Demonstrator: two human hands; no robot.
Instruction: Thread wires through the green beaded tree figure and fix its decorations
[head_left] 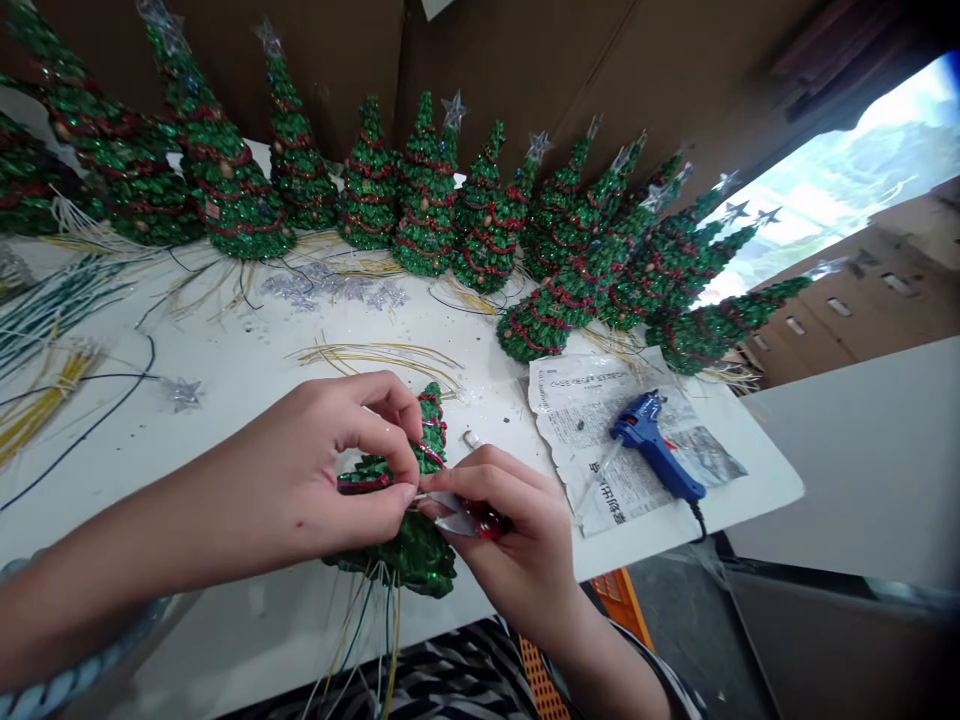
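Note:
A small green glitter Christmas tree (405, 545) lies tilted over the table edge, with red garland wound around it and thin wires trailing from its base. My left hand (330, 460) pinches the tree's upper part and a strand of the red garland between thumb and fingers. My right hand (510, 530) grips small red-handled scissors (469, 518), whose silver blades sit at the garland right by my left thumb. The tree's middle is partly hidden behind both hands.
Several finished glitter trees with star tops stand along the back of the white table (225, 345). A blue glue gun (652, 445) lies on newspaper (600, 450) at right. Bundles of wire (45, 410) and silver stars (337, 290) lie scattered. An orange crate (619, 605) sits below the edge.

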